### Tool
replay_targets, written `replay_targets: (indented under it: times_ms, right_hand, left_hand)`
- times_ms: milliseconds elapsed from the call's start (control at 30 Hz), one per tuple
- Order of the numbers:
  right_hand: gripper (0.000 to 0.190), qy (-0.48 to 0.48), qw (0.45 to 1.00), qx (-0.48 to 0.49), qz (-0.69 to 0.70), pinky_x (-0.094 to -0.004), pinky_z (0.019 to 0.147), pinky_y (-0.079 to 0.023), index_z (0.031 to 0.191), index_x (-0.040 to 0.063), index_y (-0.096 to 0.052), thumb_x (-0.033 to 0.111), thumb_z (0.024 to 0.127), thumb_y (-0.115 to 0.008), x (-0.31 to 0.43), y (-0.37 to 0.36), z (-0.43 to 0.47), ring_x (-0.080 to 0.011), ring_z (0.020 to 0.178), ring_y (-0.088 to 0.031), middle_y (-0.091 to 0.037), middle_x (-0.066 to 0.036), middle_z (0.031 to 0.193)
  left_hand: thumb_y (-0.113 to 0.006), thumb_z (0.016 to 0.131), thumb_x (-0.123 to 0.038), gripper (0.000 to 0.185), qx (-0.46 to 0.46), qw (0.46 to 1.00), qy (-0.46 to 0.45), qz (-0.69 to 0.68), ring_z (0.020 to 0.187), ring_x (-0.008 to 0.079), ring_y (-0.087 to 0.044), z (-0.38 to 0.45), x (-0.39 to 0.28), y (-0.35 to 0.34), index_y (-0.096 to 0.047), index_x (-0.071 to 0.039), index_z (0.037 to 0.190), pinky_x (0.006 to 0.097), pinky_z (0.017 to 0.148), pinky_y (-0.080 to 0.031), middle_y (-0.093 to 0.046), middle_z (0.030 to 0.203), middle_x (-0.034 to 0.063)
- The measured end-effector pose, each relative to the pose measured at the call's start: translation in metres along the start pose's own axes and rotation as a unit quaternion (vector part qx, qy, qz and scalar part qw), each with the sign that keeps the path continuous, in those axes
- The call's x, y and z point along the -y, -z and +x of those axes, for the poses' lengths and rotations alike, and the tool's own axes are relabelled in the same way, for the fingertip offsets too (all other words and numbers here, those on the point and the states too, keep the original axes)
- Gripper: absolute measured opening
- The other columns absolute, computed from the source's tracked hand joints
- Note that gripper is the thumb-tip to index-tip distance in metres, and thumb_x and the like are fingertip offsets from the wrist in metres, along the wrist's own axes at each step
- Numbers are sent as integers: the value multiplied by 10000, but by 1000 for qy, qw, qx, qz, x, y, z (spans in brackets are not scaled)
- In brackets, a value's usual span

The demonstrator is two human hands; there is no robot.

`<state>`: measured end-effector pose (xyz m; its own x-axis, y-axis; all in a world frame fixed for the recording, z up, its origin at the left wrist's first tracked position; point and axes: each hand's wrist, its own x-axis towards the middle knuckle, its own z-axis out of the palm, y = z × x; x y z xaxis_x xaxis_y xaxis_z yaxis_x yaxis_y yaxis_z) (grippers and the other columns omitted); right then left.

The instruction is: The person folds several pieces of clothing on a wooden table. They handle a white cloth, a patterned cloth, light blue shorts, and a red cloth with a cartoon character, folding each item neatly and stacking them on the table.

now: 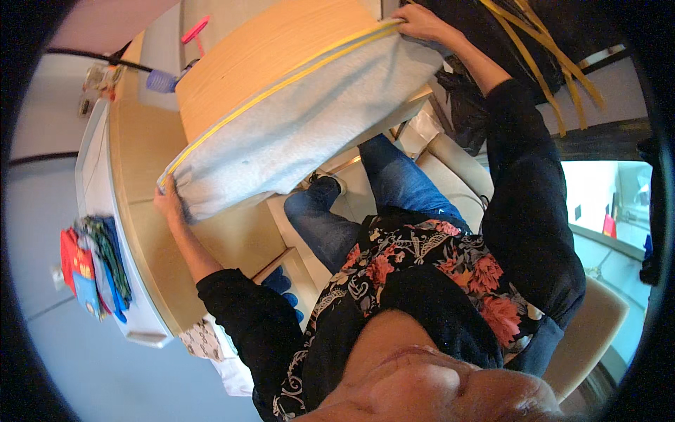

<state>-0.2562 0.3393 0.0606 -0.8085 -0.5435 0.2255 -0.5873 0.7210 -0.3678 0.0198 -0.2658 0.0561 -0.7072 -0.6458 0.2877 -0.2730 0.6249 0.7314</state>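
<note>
A grey cloth (295,116) with yellow-striped edging is stretched out between my two hands, over the front part of a light wooden tabletop (253,58). My left hand (170,200) grips its striped edge at the left end. At the upper right, my right hand (419,24) holds the other end of the same edge. The cloth hangs in soft folds below the stripe, towards my knees. Its exact kind cannot be told. The fingertips of both hands are partly hidden by the cloth.
Folded colourful clothes (95,269) lie on a white surface at the left. A pink T-shaped object (196,36) and a translucent purple object (161,82) are beyond the tabletop. Yellow strips (548,58) hang over black material at the upper right. Blue rolled items (285,293) sit in an open drawer.
</note>
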Motion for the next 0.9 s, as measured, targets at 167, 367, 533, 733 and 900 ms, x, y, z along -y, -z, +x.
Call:
replay_targets:
  times_ms: [167,367,533,733,900]
  right_hand:
    - [215,-112,993,4,30,-396,681,-456,891,5,-623,166,774,-542,-3,19,3,-307,782,-601,-617,-196,845]
    - [180,-164,967,-185,69,-391,672,-456,850,12,-628,139,772,-526,-25,12,-23,-327,772,-585,-611,-163,816]
    - [108,102,958,-252,-94,-366,633,-468,833,18,-596,84,763,-547,17,-6,-29,-249,672,-587,-584,-107,713]
    - [400,165,977,-66,-119,-482,907,-336,1126,62,-512,301,806,-539,78,-63,-26,-277,1152,-432,-494,-123,1184]
    - [574,11,980,-3,-201,-531,1033,-181,1294,67,-382,435,856,-431,54,-60,-23,-236,1319,-229,-305,-116,1395]
  left_hand:
    - [-648,740,-431,522,-20,991,4,131,802,344,-600,27,6,-34,-593,34,971,397,704,-463,-632,890,210]
    - [-574,811,-313,394,-127,922,-110,349,980,337,-545,-3,-25,-65,-572,17,1027,375,825,-425,-595,1015,180]
    - [-522,843,-248,367,75,966,-156,192,1075,306,-492,-33,-61,-94,-528,-18,1130,440,881,-378,-532,1142,161]
    - [-387,889,-363,493,102,930,-140,324,1274,271,-291,-58,-79,-131,-382,-105,1309,525,990,-213,-320,1381,115]
    - [-316,891,-455,571,137,920,-72,360,1343,283,-147,-60,-83,-129,-278,-160,1379,559,1017,-137,-185,1455,99]
